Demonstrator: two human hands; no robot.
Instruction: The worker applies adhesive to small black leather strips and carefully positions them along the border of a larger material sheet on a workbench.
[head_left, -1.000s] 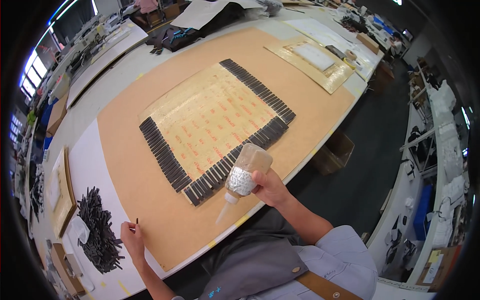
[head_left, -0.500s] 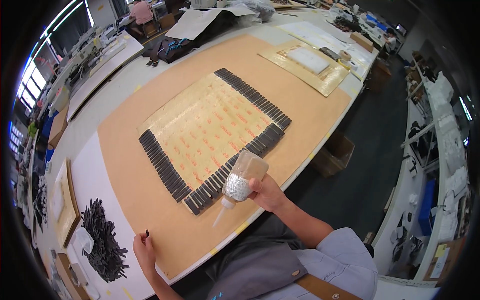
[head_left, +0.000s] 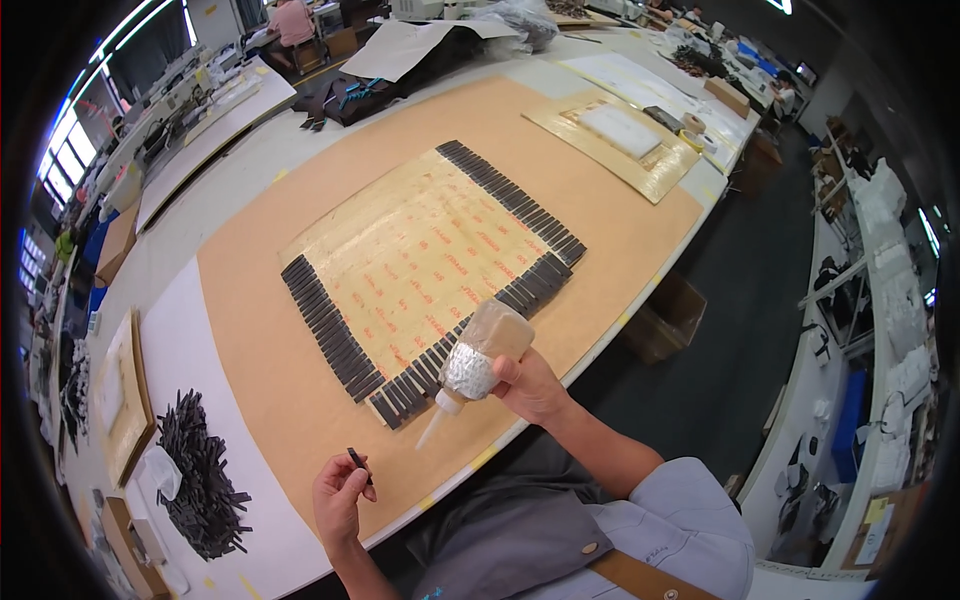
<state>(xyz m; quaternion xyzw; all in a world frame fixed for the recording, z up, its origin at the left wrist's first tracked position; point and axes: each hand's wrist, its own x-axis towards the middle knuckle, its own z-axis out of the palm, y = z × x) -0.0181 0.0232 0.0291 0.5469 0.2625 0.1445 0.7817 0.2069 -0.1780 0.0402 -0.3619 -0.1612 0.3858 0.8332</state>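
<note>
In my right hand (head_left: 532,388) is a translucent squeeze bottle (head_left: 500,332) with silver tape round its shoulder, tipped so its thin nozzle points down to the left. A small black strip (head_left: 357,460) is pinched between the thumb and fingers of my left hand (head_left: 342,500), near the front edge of the table. Beyond both hands lies a yellowish board (head_left: 400,260) with red print. Black strips (head_left: 330,325) line its left, near and right edges side by side; the bottle hides part of the near row.
Brown paper (head_left: 270,370) covers the table under the board. To the left lies a heap of black strips (head_left: 200,490) beside a clear plastic piece (head_left: 163,472). Another board (head_left: 615,145) with tape rolls near it sits far right. A cardboard box (head_left: 668,320) stands below the table's right edge.
My left hand has moved right, away from the strip heap, bringing the black strip closer to the bottle. The bottle has shifted slightly left.
</note>
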